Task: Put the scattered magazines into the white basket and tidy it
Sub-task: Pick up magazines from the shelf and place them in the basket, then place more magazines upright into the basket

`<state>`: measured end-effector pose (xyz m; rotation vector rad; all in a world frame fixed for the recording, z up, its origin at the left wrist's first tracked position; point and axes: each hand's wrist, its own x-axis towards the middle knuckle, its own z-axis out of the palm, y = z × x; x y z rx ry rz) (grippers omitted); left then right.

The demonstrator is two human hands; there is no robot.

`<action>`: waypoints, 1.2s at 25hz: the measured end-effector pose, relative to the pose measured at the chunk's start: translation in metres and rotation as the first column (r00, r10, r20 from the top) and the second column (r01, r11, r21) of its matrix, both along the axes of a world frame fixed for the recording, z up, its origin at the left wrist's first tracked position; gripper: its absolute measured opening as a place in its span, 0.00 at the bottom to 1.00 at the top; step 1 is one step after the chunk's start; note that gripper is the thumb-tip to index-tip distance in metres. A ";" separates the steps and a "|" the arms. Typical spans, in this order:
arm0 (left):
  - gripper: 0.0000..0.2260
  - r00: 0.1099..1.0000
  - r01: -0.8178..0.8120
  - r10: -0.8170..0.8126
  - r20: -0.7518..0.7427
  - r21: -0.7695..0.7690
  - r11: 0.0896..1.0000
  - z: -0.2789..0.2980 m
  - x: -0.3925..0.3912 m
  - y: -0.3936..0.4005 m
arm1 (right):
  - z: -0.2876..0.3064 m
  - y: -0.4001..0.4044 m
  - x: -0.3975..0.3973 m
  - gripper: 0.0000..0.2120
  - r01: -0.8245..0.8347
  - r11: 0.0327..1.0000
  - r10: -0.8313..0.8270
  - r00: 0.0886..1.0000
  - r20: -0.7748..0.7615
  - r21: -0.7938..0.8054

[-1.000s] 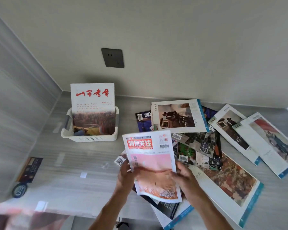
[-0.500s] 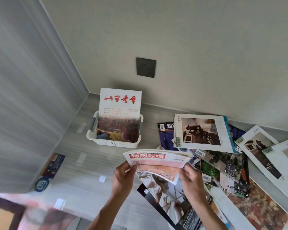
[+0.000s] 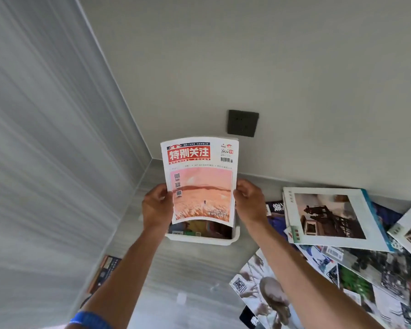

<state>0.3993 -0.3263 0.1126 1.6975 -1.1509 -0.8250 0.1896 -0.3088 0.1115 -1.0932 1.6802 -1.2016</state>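
Observation:
I hold a pink-covered magazine [image 3: 201, 181] with a red title band upright over the white basket [image 3: 202, 239]. My left hand [image 3: 157, 206] grips its left edge and my right hand [image 3: 249, 201] grips its right edge. Its lower edge hangs just above the basket's opening, in front of another magazine [image 3: 199, 227] that stands inside and is mostly hidden. To the right, several scattered magazines lie overlapping on the counter, the top one a white magazine with a brown photo [image 3: 330, 218].
The basket sits near the corner where the left wall meets the back wall, below a dark wall socket [image 3: 243, 123]. A dark card [image 3: 105, 271] lies on the grey counter at the left. A magazine with a hands photo [image 3: 263, 290] lies near my right forearm.
Both hands have carried the pink magazine from over the pile up and left to the basket, and stood it upright. My view has swung left, toward the corner.

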 end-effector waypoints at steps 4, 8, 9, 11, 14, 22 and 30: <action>0.11 0.998 0.016 -0.023 0.052 0.143 0.990 -0.040 0.007 -0.017 | -0.044 -0.014 0.014 0.13 0.050 0.989 -0.041 0.996 -0.074 0.136; 0.08 0.968 0.006 -0.052 0.246 0.183 0.983 -0.058 0.004 -0.003 | -0.059 0.015 0.001 0.14 0.021 0.973 0.011 0.990 -0.140 0.228; 0.11 0.984 0.052 -0.071 0.166 0.115 0.992 -0.061 -0.002 0.017 | -0.067 0.041 -0.008 0.14 0.008 0.976 0.026 0.988 -0.152 0.219; 0.14 0.991 0.131 -0.131 0.017 0.001 0.991 -0.066 -0.018 0.069 | -0.085 0.107 -0.032 0.14 0.006 0.973 0.061 0.958 -0.281 0.230; 0.12 0.958 0.287 -0.284 -0.035 0.119 0.951 -0.090 -0.054 0.153 | -0.119 0.212 -0.061 0.27 -0.044 0.868 0.366 0.731 -0.576 0.495; 0.13 0.895 0.394 -0.437 0.088 0.304 0.867 -0.107 -0.124 0.235 | -0.131 0.291 -0.050 0.45 -0.066 0.683 0.706 0.317 -0.634 0.728; 0.16 0.992 0.112 -0.098 -0.084 0.186 0.976 -0.075 -0.116 0.233 | -0.099 0.296 -0.105 0.08 -0.273 0.813 0.581 0.449 -0.679 0.514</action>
